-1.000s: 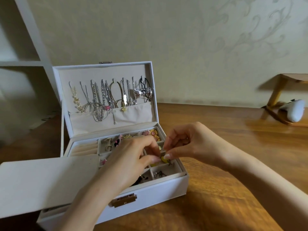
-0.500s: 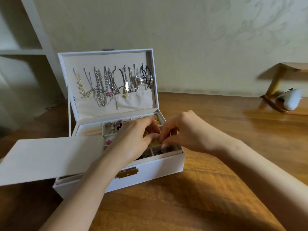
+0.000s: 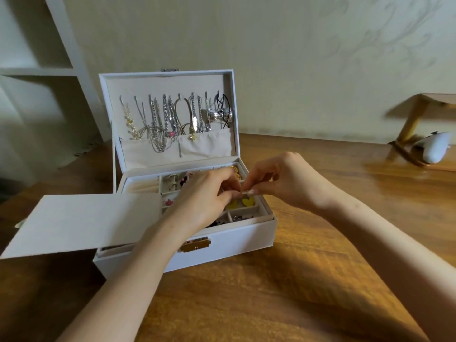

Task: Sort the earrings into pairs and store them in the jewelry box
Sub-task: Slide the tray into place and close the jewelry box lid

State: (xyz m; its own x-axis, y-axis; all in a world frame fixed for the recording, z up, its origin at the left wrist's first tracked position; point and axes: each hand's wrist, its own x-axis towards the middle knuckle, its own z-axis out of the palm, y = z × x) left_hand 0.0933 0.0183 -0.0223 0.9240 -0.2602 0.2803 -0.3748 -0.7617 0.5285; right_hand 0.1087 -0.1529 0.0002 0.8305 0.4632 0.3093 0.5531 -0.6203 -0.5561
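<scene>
Left hand, right hand pinch yellow heart earring, tip down

Upright lid behind open compartments

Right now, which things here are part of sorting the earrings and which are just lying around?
Job: jewelry box; yellow heart earrings, pinched by left hand and right hand; pink earring.
Lying about: necklaces hung in the lid; white panel on the box; white object on the wooden stand.
</scene>
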